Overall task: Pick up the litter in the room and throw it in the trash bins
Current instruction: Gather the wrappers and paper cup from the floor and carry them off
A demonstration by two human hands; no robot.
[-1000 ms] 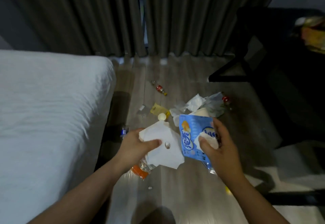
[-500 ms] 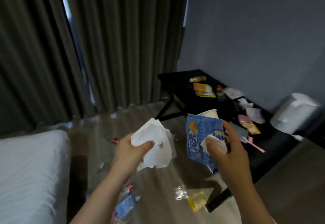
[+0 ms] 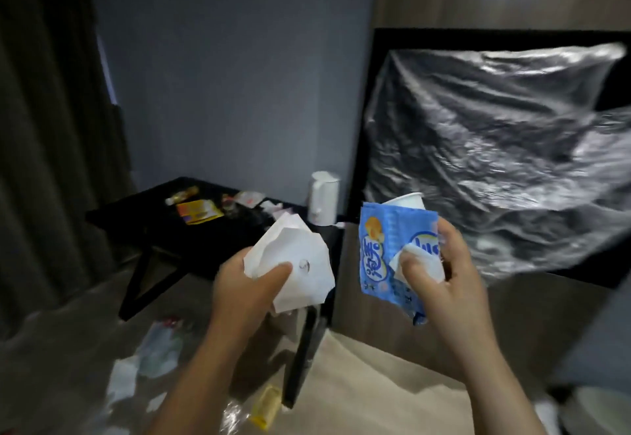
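My left hand (image 3: pixel 249 287) grips a crumpled white paper (image 3: pixel 293 257) at chest height in the middle of the view. My right hand (image 3: pixel 440 274) holds a blue snack wrapper (image 3: pixel 379 250), a white tissue (image 3: pixel 420 260) pinched under the thumb, and a white paper cup (image 3: pixel 408 200) that sticks up behind the wrapper. More litter lies on the floor at lower left: clear plastic wrappers (image 3: pixel 157 349), white scraps (image 3: pixel 121 383) and a yellow packet (image 3: pixel 266 407). No trash bin is plainly visible.
A low black table (image 3: pixel 191 236) ahead on the left carries a yellow packet (image 3: pixel 198 212), wrappers and a white kettle (image 3: pixel 322 202). A black screen covered in clear plastic film (image 3: pixel 495 147) stands at right. Dark curtains (image 3: pixel 51 127) hang at left. A beige rug (image 3: pixel 375 383) lies below.
My view has swung right, away from the bed and curtains toward the table and the plastic-covered screen. Both hands keep the same hold on their litter.
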